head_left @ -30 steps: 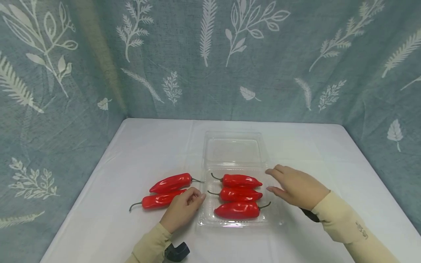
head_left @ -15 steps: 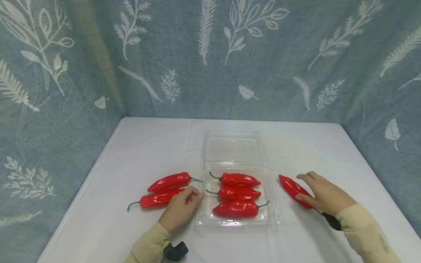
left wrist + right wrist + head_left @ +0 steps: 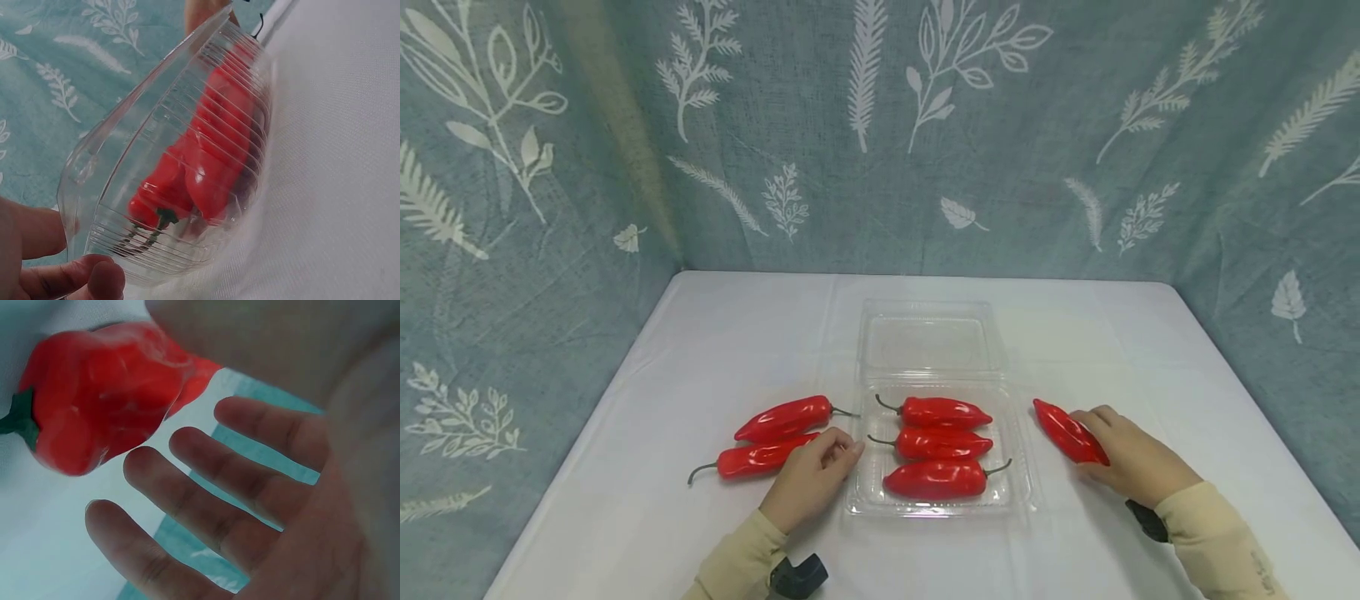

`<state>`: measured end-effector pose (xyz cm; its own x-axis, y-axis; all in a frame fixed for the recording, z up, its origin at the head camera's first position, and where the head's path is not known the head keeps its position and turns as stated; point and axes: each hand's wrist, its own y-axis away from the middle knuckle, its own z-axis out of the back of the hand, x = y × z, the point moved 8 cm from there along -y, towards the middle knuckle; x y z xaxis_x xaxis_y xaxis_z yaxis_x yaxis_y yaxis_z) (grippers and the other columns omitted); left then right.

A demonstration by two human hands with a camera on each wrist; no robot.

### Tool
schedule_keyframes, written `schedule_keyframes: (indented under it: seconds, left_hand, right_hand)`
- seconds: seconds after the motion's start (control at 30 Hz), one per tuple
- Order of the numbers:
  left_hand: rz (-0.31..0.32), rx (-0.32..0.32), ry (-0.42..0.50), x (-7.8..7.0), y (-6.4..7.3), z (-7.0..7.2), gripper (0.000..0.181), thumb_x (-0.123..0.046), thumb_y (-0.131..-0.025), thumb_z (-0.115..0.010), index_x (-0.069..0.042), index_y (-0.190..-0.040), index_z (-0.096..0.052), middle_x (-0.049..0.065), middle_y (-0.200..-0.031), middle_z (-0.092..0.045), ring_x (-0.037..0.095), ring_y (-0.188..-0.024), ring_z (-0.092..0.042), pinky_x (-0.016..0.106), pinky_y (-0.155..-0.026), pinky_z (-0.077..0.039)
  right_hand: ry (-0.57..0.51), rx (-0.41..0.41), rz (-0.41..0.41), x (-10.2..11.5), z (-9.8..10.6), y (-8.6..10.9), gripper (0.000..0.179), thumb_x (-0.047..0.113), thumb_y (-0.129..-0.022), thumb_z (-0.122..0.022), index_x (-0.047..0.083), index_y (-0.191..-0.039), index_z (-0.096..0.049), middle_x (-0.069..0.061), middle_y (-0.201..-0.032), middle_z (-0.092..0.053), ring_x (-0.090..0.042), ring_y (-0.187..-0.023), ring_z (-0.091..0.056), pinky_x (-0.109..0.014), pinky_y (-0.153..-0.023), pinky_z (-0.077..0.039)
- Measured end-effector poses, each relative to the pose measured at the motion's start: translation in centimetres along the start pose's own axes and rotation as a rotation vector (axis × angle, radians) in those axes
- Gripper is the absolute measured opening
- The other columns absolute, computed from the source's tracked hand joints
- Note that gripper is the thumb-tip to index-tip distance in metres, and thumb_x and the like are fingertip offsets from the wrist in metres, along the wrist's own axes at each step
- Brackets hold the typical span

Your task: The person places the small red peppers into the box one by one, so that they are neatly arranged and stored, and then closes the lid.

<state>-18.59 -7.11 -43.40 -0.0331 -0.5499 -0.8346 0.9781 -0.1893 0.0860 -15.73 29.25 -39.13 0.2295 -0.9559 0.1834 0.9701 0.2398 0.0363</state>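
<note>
On the tabletop [image 3: 737,333], toward its right edge, we see a red pepper [image 3: 1067,432] lying between the thumb and fingers of the right hand [image 3: 1131,458]. Those fingers spread loosely, nearly straight; whether the thumb touches the pepper we cannot tell. Its long axis runs diagonally, tip toward the far edge and leftward, stem end toward the near right. We see the left hand [image 3: 812,477] pinching the clear container [image 3: 1022,492] at its left rim.

Six red peppers [image 3: 943,443] are counted: three inside one clear container [image 3: 932,374], two to its left, one to its right. One white surface [image 3: 760,333] is recorded.
</note>
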Motion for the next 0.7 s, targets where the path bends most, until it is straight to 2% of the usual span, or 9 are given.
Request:
schedule_keyframes:
  seconds: [0.27, 0.7]
  left_hand:
    - [0.016, 0.007, -0.003, 0.2, 0.1, 0.0, 0.011, -0.026, -0.09, -0.066, -0.016, -0.091, -0.061, -0.003, -0.065, -0.053, 0.013, -0.062, -0.047, 0.021, -0.058, -0.038]
    - [-0.002, 0.006, 0.001, 0.0, -0.1, -0.1, 0.01, -0.025, -0.09, -0.066, -0.016, -0.09, -0.061, -0.004, -0.065, -0.053, 0.012, -0.062, -0.047, 0.021, -0.058, -0.038]
  right_hand:
    - [0.013, 0.065, -0.064, -0.4, -1.1, -0.1, 0.062, 0.021, -0.072, -0.083, 0.004, -0.124, -0.056, -0.013, -0.11, -0.06, -0.029, -0.096, -0.061, -0.051, -0.08, -0.053]
    - [0.045, 0.002, -0.058, -0.3, -1.2, 0.2, 0.06, 0.02, -0.071, -0.084, 0.006, -0.123, -0.058, -0.015, -0.108, -0.059, -0.028, -0.092, -0.062, -0.049, -0.075, -0.055]
